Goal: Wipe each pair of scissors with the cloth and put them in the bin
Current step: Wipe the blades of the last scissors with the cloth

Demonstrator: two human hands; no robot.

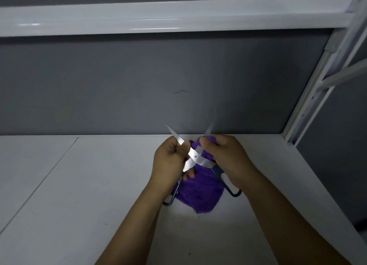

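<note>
Above the white worktop (99,185), the left hand (168,161) grips one blade of the splayed scissors (195,157), seemingly to steady them so the right hand (226,155), pinching the purple cloth (196,197) round the other blade, can wipe it; no bin is in view.

Head camera looks forward and down, close above table (89,185)

left hand (168,162), right hand (226,157), both curled

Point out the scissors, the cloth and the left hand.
scissors (195,157): head view, on the blade pivot.
cloth (195,197): head view, on its lower part.
left hand (168,163): head view, on the back of the hand.
</note>
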